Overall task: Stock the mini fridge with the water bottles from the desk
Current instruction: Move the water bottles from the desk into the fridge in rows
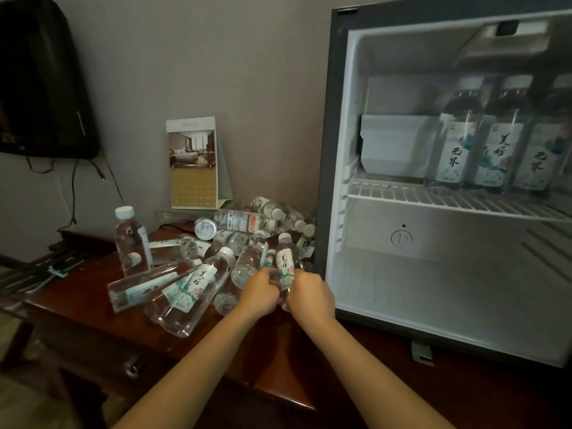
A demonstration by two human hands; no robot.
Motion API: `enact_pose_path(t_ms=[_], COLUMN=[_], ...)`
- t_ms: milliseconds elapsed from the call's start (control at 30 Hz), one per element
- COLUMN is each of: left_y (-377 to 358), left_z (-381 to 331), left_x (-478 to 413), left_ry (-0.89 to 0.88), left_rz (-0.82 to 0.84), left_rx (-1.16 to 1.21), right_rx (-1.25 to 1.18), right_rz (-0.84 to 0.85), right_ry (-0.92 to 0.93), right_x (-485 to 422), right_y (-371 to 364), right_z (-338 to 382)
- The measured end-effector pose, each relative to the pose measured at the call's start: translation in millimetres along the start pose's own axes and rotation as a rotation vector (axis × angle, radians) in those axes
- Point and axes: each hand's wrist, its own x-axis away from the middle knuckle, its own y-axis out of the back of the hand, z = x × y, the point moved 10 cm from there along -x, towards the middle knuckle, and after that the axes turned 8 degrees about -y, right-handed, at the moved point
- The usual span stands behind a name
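The left hand (pixel 261 289) and the right hand (pixel 311 292) are both curling tight around one standing bottle (pixel 287 264) between them. More bottles (pixel 185 283) are lying left of the hands. The open fridge (pixel 328 150) is standing just right of them, holding three bottles (pixel 501 144) up on its shelf (pixel 402 193).

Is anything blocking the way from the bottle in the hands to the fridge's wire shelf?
Nothing visible does. The bottle, gripped by the left hand and right hand, sits just left of the open mini fridge. The wire shelf is bare on its left part; three bottles stand at its right end.
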Motion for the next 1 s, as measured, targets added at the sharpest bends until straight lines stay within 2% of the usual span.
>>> enact_pose_path(t_ms=[67,200,267,433,633,767,867,1000], left_y=[-0.7,1.9,5.2,13.6,12.8,5.9,1.6,-6.2], left_z=[2.8,9.3,12.9,11.1,6.1,2.3,0.7,-3.9], left_x=[0.9,5.8,5.9,7.0,14.3,21.8,25.3,32.2], left_ry=[0.023,0.005,-0.014,-0.031,-0.076,-0.046,-0.039,-0.004], left_rz=[0.022,0.028,0.021,0.018,0.080,0.159,0.195,0.263], left_rx=[0.097,0.260,0.310,0.227,0.157,0.213,0.213,0.383], right_rx=[0.041,-0.047,-0.080,-0.016,-0.138,-0.399,-0.677,-0.741], right_rz=[0.070,0.303,0.321,0.209,0.172,0.225,0.342,0.413], right_ry=[-0.044,-0.283,-0.336,-0.227,-0.212,-0.231,-0.282,-0.127], right_x=[-10.7,-31.6,-32.0,-23.9,-0.3,15.7,29.4,41.0], right_y=[-9.4,-42.0,-48.3,-37.5,-31.2,-34.8,-36.0,-19.1], right_z=[7.2,-4.4,-9.1,-10.8,-15.0,-31.8,-47.8,-58.8])
